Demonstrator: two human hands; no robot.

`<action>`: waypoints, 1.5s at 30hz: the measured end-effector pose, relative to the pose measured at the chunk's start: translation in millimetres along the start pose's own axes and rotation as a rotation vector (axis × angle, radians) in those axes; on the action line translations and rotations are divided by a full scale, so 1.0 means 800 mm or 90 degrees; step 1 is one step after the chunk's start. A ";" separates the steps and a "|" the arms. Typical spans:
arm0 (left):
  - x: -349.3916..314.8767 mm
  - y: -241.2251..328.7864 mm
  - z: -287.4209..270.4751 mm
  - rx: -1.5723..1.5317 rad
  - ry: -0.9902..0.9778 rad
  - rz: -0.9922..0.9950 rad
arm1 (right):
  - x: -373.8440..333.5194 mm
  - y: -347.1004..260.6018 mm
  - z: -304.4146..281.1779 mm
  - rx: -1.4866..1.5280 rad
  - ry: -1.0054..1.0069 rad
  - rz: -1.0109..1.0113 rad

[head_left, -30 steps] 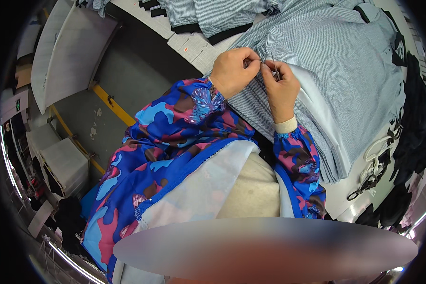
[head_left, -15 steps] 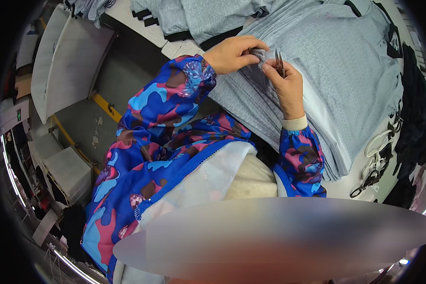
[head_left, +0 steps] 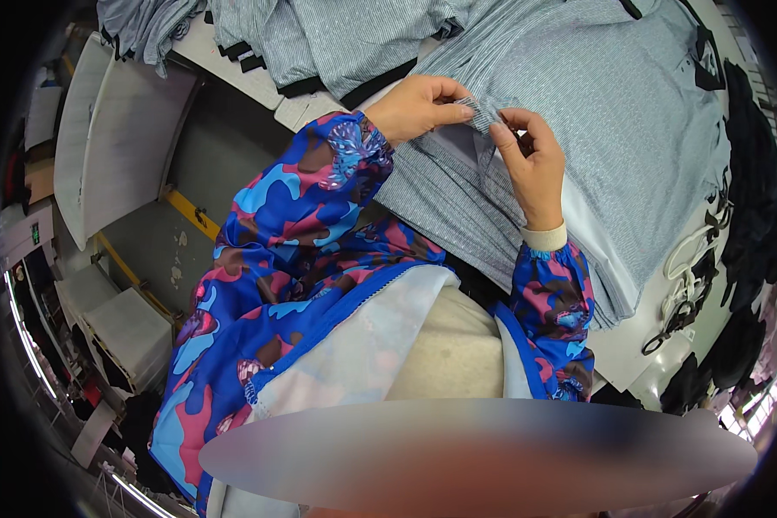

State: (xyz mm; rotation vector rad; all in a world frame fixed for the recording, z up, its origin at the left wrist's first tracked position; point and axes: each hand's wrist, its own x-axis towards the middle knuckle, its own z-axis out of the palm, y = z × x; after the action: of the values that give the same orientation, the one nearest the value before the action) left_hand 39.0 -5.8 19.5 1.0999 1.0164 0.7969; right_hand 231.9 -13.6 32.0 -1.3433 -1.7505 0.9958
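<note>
A grey, finely striped garment [head_left: 613, 112] lies across a stack of the same cloth at the front of the table. My left hand [head_left: 419, 108] pinches a small raised edge of this cloth [head_left: 485, 109] between thumb and forefinger. Just to the right, the thumb and forefinger of my right hand [head_left: 533, 164] close at the same edge. Its other fingers are curled. Something small and dark shows between them, where thread snips were visible before; their blades are hidden now. Both forearms wear blue, pink and brown patterned sleeves.
More grey garments with black trim [head_left: 345, 52] lie at the far side of the table [head_left: 268, 86]. White and black cords [head_left: 686, 276] lie along the right edge, beside dark cloth [head_left: 755, 173]. At left stands a pale curved panel [head_left: 129, 129] by a yellow floor line [head_left: 190, 213].
The snips' blades, upright in my right hand before, have turned out of sight. My right hand has shifted slightly right and down. The cloth edge between my hands is spread flatter.
</note>
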 end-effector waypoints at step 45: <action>0.002 -0.007 -0.002 -0.148 -0.150 -0.092 | 0.020 0.006 -0.008 0.015 -0.072 -0.167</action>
State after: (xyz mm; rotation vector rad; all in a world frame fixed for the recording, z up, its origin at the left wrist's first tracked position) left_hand 38.6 -5.2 13.4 0.8865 0.7733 0.6349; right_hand 236.3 3.6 31.5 -1.0258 -1.9345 0.9565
